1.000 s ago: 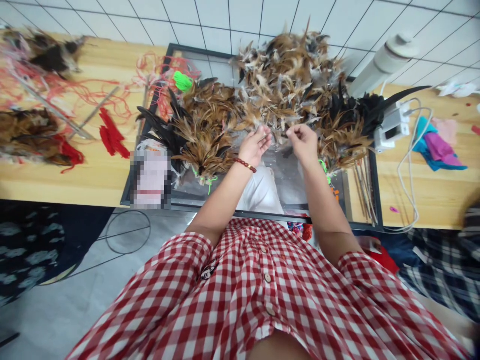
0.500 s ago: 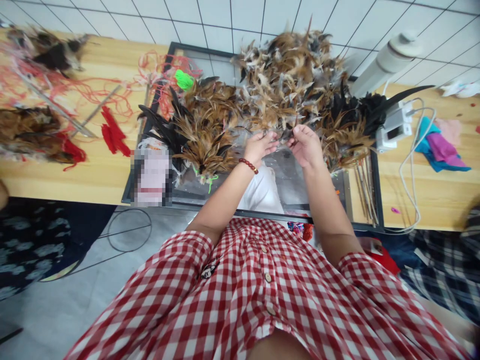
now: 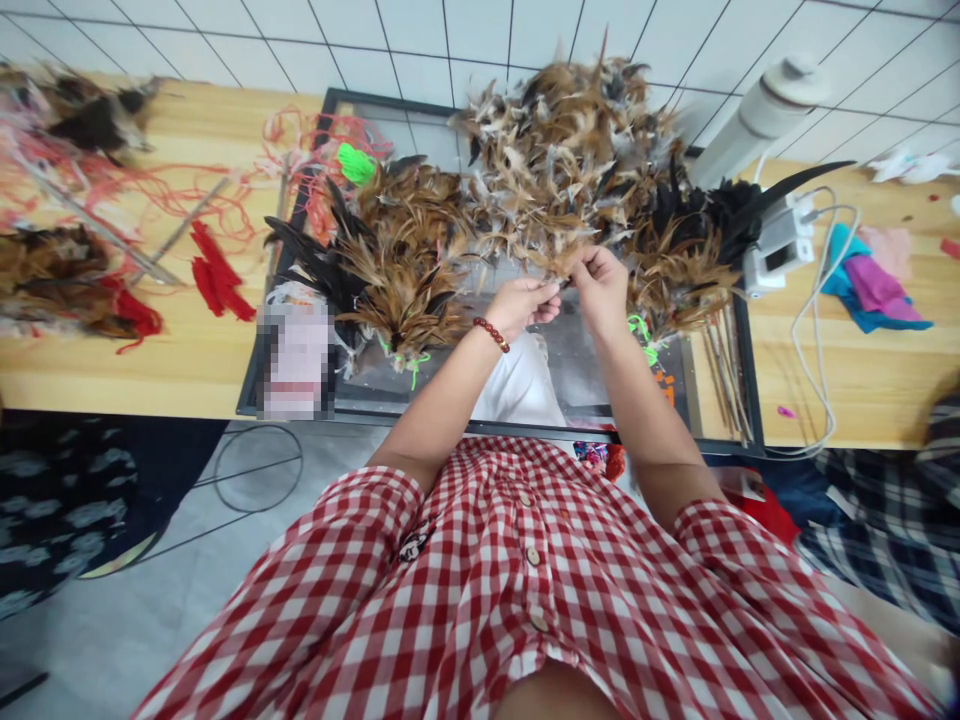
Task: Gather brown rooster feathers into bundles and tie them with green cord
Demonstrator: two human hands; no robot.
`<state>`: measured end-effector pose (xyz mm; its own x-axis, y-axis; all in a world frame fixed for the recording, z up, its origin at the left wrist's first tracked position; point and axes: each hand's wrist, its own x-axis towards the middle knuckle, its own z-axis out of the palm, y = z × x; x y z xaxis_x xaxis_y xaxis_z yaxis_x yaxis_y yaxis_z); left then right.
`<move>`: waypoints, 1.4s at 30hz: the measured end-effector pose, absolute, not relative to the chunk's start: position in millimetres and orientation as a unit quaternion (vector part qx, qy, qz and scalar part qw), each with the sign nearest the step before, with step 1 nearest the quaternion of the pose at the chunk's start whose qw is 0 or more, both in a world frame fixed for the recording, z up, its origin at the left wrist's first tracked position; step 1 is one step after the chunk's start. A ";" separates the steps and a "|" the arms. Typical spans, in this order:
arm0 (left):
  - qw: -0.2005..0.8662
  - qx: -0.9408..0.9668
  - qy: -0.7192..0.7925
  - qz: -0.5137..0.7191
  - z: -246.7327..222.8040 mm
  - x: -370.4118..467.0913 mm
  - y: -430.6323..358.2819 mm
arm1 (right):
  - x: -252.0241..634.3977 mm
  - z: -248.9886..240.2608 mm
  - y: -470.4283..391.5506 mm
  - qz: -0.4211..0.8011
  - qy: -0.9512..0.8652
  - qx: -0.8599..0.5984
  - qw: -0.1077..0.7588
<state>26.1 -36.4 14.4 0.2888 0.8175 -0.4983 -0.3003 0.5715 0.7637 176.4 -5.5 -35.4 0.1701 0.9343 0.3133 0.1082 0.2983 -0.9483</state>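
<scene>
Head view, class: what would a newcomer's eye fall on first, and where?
First, probably the big heap of brown and pale feathers, top centre, with the left hand and right hand close together at its lower edge. Then the red-and-white checked shirt across the bottom, and the bright green bundle left of the heap.

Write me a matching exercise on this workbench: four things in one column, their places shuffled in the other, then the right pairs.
1. Bead bracelet
2. White bottle
3. Blue cloth
4. Largest feather pile

A. At the right rear, near the tiled wall
B. Just beyond the right hand
C. Around the wrist of the left hand
D. Partly under purple cloth

Pairs: 1-C, 2-A, 3-D, 4-B
</scene>
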 end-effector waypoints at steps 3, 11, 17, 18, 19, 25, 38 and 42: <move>0.762 0.314 0.458 0.334 18.5 26.4 -38.4 | 183.2 -39.5 -4.6 0.291 -0.593 -0.509 0.552; 0.698 0.168 0.480 0.504 17.3 20.0 -24.7 | 196.2 -25.1 -14.3 0.082 -0.710 -0.649 0.263; 0.685 0.141 0.489 0.522 8.8 17.6 -21.1 | 175.9 -17.8 -17.6 0.064 -0.722 -0.679 0.115; 0.685 0.138 0.488 0.523 8.2 17.4 -20.9 | 176.5 -18.7 -16.4 0.069 -0.720 -0.681 0.118; 0.686 0.134 0.487 0.524 7.8 17.3 -20.6 | 178.3 -20.1 -14.8 0.079 -0.715 -0.681 0.135; 0.709 0.125 0.483 0.498 7.0 19.5 -22.6 | 184.7 -26.7 -7.8 0.323 -0.610 -0.591 0.418; 0.753 0.098 0.449 0.471 9.7 33.2 -32.8 | 157.0 -23.6 -23.8 0.241 -0.632 -0.606 0.419; 0.740 0.105 0.456 0.482 8.4 32.8 -31.6 | 159.1 -19.9 -26.6 0.214 -0.692 -0.575 0.381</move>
<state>32.8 -31.6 8.4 0.1182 0.8097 -0.5748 -0.6187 0.5129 0.5952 159.1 -26.6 -19.9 -0.0488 0.9582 0.2820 0.6319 0.2483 -0.7342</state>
